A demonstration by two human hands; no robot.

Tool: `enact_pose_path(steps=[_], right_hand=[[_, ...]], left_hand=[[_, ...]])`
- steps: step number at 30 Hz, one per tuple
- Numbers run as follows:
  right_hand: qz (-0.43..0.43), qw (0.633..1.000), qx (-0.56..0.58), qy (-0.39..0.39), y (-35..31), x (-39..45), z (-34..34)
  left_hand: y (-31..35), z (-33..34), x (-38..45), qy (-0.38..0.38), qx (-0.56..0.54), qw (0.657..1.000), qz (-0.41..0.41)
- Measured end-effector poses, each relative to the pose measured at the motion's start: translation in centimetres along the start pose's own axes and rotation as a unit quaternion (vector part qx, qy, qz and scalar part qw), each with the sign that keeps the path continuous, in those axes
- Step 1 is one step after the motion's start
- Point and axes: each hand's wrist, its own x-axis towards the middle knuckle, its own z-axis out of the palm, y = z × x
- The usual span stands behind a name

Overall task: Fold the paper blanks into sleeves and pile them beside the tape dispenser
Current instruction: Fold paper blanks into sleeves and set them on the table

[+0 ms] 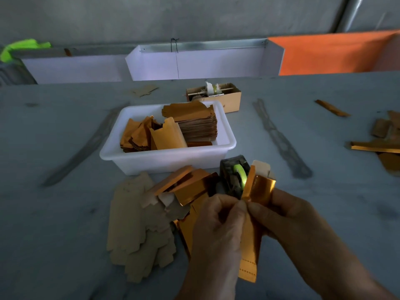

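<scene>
- Step in hand, as I judge it: folding one gold paper blank (251, 232) into a sleeve, just in front of the tape dispenser (234, 178).
- Left hand (216, 230) and right hand (287, 215): each grip pinches the blank along its upper fold, thumbs nearly meeting.
- Finished sleeves (188, 184) lie just left of the dispenser; flat blanks (134, 230) lie further left on the table (54, 213).
- Next move probably calls for creasing, perhaps taping, then laying it on that pile.

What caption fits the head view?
Both hands, left hand and right hand, fold a gold paper blank before the tape dispenser.
</scene>
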Motion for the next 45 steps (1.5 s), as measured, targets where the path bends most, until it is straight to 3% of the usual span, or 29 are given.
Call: enact_pose_path(steps=[4,7,9,13,15,17,18,20,23,26,31,32,35,38,40,42,43,44,45], right_hand=[[0.011,1.000,-0.003,-0.021,0.8,0.1,-1.0],[-0.041,0.998,-0.033,0.045,0.5,1.5,-3.6],[-0.067,0.990,-0.069,0.100,0.7,3.1,-6.4],[-0.022,0.977,-0.139,0.160,3.6,6.6,-11.1],[0.022,0.967,-0.189,0.170,5.7,8.0,-11.7],[0.062,0.931,-0.313,0.174,7.3,8.4,-11.6],[0.069,0.908,-0.368,0.186,7.7,8.3,-11.4],[0.029,0.887,-0.400,0.230,7.8,7.7,-10.7],[-0.102,0.888,-0.348,0.282,6.7,5.6,-9.0],[-0.224,0.869,-0.344,0.275,5.0,3.1,-6.8],[-0.240,0.875,-0.330,0.259,4.0,0.8,-5.1],[-0.251,0.876,-0.326,0.253,4.0,0.5,-4.9],[-0.259,0.881,-0.323,0.228,3.7,-0.2,-4.0],[-0.261,0.883,-0.335,0.198,3.3,-0.6,-2.9],[-0.261,0.882,-0.347,0.184,3.3,-0.6,-2.4],[-0.262,0.886,-0.339,0.178,3.3,-0.6,-2.2],[-0.266,0.885,-0.336,0.179,3.3,-0.7,-2.2],[-0.274,0.882,-0.338,0.184,3.3,-0.8,-2.1],[-0.279,0.878,-0.338,0.190,3.2,-0.9,-2.0]], left_hand=[[0.1,-0.3,0.1,-0.031,0.056,0.998,-0.008],[1.3,-1.8,0.4,-0.100,0.105,0.989,-0.017],[1.9,-4.2,1.3,-0.073,0.175,0.981,0.031],[2.8,-9.8,3.1,-0.036,0.388,0.917,0.084],[2.3,-11.5,3.3,-0.058,0.428,0.900,0.062],[1.2,-11.7,2.9,-0.111,0.451,0.885,0.027],[0.3,-11.5,2.7,-0.141,0.479,0.866,0.029],[-1.5,-10.4,2.5,-0.174,0.577,0.794,0.080],[-3.1,-8.6,2.2,-0.129,0.671,0.716,0.144],[-3.3,-7.4,2.4,-0.082,0.734,0.634,0.230],[-1.4,-6.3,2.9,-0.102,0.776,0.548,0.295],[-1.2,-6.4,2.7,-0.096,0.772,0.548,0.308],[-1.7,-6.7,2.1,-0.128,0.672,0.632,0.364],[-2.2,-6.6,2.2,-0.133,0.601,0.692,0.378],[-2.3,-6.7,2.7,-0.179,0.606,0.679,0.374],[-2.4,-6.7,2.9,-0.220,0.642,0.618,0.397],[-2.4,-6.7,2.9,-0.214,0.650,0.606,0.406],[-2.3,-6.7,2.7,-0.191,0.638,0.625,0.408],[-2.0,-6.5,2.6,-0.162,0.605,0.669,0.401]])
